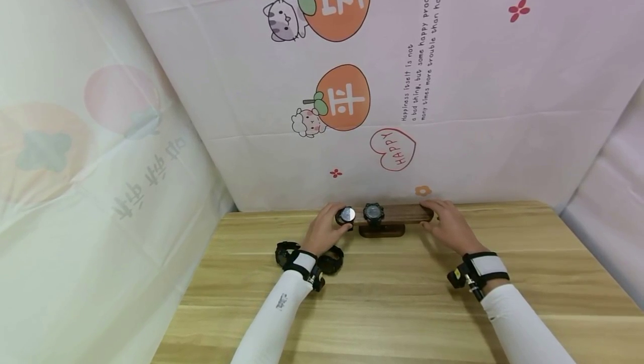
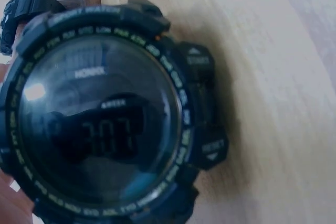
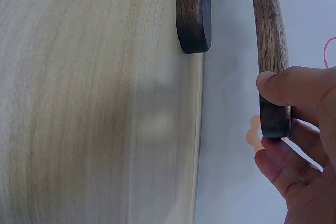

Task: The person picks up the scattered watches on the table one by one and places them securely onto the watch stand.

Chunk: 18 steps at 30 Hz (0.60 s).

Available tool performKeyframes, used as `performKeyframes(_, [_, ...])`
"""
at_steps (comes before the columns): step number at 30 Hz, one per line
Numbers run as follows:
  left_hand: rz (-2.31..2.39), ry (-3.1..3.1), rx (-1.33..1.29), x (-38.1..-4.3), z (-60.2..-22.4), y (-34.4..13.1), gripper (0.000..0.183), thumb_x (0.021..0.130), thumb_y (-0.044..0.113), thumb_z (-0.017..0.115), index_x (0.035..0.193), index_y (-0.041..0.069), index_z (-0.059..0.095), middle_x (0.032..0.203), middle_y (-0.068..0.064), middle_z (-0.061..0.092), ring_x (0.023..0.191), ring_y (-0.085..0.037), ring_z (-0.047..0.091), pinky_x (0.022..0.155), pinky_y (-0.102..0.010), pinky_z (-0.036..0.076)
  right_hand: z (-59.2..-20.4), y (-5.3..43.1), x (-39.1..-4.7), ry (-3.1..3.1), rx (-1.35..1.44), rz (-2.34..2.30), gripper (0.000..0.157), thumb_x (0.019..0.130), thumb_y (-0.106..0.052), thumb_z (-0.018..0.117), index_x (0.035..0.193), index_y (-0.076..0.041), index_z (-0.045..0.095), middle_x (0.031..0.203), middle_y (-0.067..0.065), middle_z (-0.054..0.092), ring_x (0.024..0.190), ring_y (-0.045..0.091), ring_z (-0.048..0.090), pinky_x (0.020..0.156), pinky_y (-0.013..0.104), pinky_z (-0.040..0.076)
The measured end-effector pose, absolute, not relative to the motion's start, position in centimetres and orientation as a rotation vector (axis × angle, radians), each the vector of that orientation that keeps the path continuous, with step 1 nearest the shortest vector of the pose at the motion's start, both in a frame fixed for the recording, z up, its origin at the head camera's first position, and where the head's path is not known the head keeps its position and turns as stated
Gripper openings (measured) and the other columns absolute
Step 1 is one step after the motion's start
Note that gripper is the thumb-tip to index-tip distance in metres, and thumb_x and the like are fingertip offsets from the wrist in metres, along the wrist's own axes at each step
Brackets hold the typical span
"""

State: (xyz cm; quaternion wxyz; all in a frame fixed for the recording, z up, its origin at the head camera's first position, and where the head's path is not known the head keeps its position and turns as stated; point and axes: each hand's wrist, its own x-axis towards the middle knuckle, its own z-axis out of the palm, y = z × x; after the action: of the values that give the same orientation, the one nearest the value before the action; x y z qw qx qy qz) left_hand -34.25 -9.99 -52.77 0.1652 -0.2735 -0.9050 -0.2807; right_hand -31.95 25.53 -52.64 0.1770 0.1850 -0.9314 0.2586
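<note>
At the 12 o'clock edge of the bench (image 1: 382,308): wooden watch stand (image 1: 402,214), black digital watch (image 1: 373,212) strapped round it. Left hand (image 1: 323,231) grips its 9 o'clock end, right hand (image 1: 449,227) pinches its 3 o'clock end, presumably to steady it.

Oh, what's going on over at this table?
Someone has both hands on a wooden watch stand at the far edge of the table. The right hand pinches one end of its bar, and the left hand curls round the other end, beside a watch with a bright face. A black watch sits further along the bar. More dark watches are on the table by the left wrist.
</note>
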Motion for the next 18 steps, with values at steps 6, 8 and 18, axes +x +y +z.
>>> performKeyframes(6, [-0.796, -2.598, -0.772, -34.23, -52.87, -9.80, 0.057, 0.090, 0.037, 0.068, 0.139, 0.017, 0.049, 0.141, -0.002, 0.049, 0.129, -0.015, 0.043, 0.103, -0.035, 0.044, -52.78, 25.44, -32.02, -2.622, 0.531, 0.731, 0.055, 0.081, -0.013, 0.076, 0.130, 0.002, 0.056, 0.131, 0.023, 0.053, 0.118, 0.040, 0.044, 0.096, 0.058, 0.042])
performKeyframes(8, [-0.793, -2.599, -0.772, -34.25, -52.91, -9.74, 0.057, 0.090, 0.036, 0.068, 0.139, 0.017, 0.049, 0.141, -0.002, 0.049, 0.129, -0.015, 0.042, 0.104, -0.035, 0.043, -52.82, 25.47, -32.03, -2.622, 0.530, 0.730, 0.055, 0.081, -0.014, 0.076, 0.130, 0.001, 0.056, 0.131, 0.023, 0.053, 0.118, 0.040, 0.044, 0.096, 0.058, 0.042])
performKeyframes(18, [-0.790, -2.597, -0.770, -34.34, -52.98, -9.67, 0.057, 0.090, 0.035, 0.069, 0.140, 0.015, 0.049, 0.141, -0.003, 0.049, 0.129, -0.016, 0.043, 0.104, -0.035, 0.043, -52.90, 25.59, -32.21, -2.624, 0.533, 0.727, 0.056, 0.080, -0.013, 0.076, 0.131, 0.002, 0.056, 0.131, 0.023, 0.053, 0.119, 0.041, 0.044, 0.097, 0.059, 0.041])
